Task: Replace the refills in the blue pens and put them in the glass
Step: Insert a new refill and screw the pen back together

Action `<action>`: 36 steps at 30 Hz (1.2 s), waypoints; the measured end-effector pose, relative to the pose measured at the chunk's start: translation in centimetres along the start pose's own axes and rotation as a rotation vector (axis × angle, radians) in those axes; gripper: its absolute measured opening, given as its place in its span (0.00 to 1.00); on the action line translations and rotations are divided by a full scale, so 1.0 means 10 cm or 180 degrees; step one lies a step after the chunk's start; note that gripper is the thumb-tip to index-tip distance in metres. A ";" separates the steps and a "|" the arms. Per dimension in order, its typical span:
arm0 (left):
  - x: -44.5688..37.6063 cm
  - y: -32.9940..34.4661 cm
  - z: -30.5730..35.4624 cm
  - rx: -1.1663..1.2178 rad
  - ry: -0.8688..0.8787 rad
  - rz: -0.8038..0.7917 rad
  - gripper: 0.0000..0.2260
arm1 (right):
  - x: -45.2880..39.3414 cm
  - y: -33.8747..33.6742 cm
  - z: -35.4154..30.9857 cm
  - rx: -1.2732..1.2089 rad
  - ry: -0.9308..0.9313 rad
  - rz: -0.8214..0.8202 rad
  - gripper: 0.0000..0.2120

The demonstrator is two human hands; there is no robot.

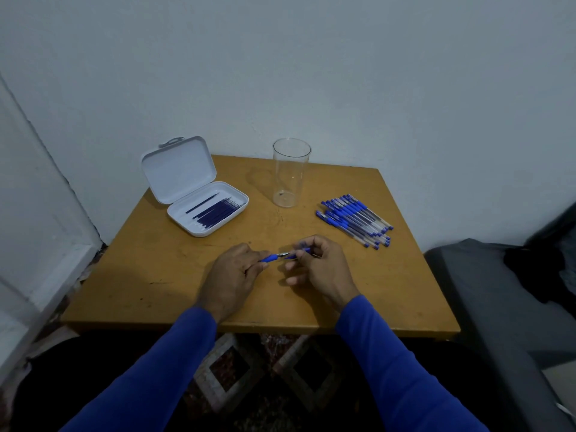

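Both hands hold one blue pen (271, 257) low over the middle of the wooden table (156, 269). My left hand (232, 277) grips the pen's blue grip end. My right hand (318, 266) pinches a blue piece at the pen's metal tip; whether it is the cap I cannot tell. An empty clear glass (290, 173) stands upright at the back centre. A pile of several blue pens (355, 219) lies to the right of the glass. An open white case (199, 194) at the back left holds several dark blue refills (215, 210).
The table stands in a corner against a pale wall. A grey padded seat (498, 307) with dark cloth on it is close to the table's right edge. A patterned rug (268, 375) shows below the front edge, between my blue sleeves.
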State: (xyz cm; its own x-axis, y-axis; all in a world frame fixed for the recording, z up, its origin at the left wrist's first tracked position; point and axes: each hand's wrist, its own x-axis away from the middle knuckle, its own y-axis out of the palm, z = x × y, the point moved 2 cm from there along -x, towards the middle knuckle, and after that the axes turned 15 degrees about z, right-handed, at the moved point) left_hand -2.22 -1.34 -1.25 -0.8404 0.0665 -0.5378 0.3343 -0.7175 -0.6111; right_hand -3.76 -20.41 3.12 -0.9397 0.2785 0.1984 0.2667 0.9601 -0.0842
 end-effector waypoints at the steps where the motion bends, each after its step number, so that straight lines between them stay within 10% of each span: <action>1: 0.00 0.00 0.00 0.0000 0.0005 0.0001 0.14 | 0.00 0.00 0.01 -0.0060 0.0021 0.0006 0.06; 36: -0.07 0.03 0.02 -0.0097 -0.0009 -0.0017 0.15 | -0.04 0.21 0.00 -0.0141 -0.0145 -0.0137 0.11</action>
State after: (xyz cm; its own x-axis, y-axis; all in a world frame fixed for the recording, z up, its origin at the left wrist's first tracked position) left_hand -1.63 -1.77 -0.93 -0.8434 0.0683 -0.5329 0.3427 -0.6956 -0.6315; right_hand -2.78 -18.48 2.88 -0.9591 0.2363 0.1561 0.2340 0.9717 -0.0330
